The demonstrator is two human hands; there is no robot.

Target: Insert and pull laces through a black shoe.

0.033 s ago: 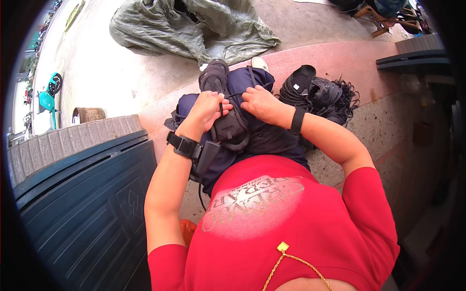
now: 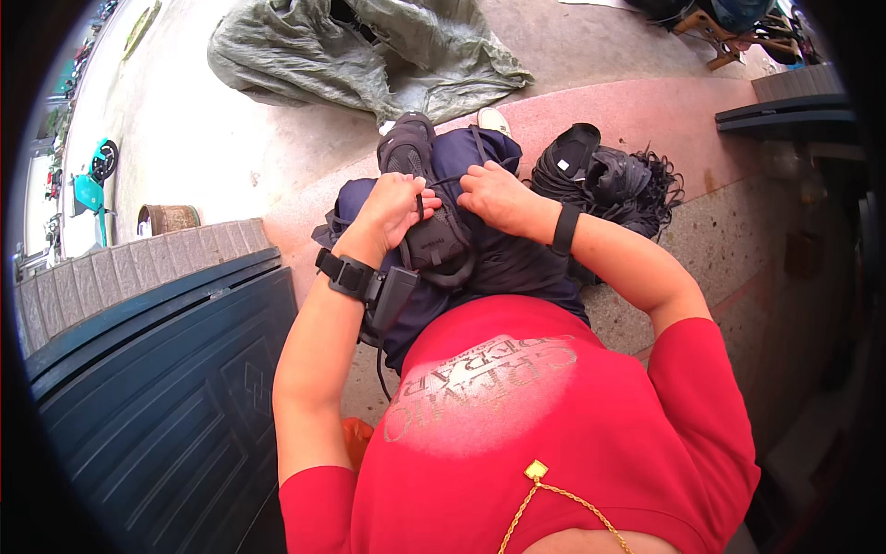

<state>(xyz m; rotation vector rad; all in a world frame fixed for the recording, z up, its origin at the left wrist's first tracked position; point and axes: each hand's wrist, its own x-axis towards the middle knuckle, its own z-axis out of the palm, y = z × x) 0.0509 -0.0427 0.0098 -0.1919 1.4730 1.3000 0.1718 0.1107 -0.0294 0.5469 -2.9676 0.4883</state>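
A black shoe (image 2: 441,238) lies across my lap, its heel end toward me and its toe pointing away. A dark shoelace (image 2: 447,182) runs over it between my two hands. Over the shoe's left side, my left hand (image 2: 402,205) pinches the lace between thumb and fingers, palm partly turned up. My right hand (image 2: 499,197) is closed on the lace at the shoe's right, knuckles up; its fingertips are partly hidden. Beside my right knee sits a pile of black shoes (image 2: 614,175) with loose, curling laces.
A grey-green woven sheet (image 2: 369,65) lies crumpled ahead of my feet. Blue panelled doors (image 2: 175,415) stand at my left. Farther out are a brown round container (image 2: 169,218) and a teal scooter (image 2: 89,192). A wooden stool (image 2: 711,39) is at the far right.
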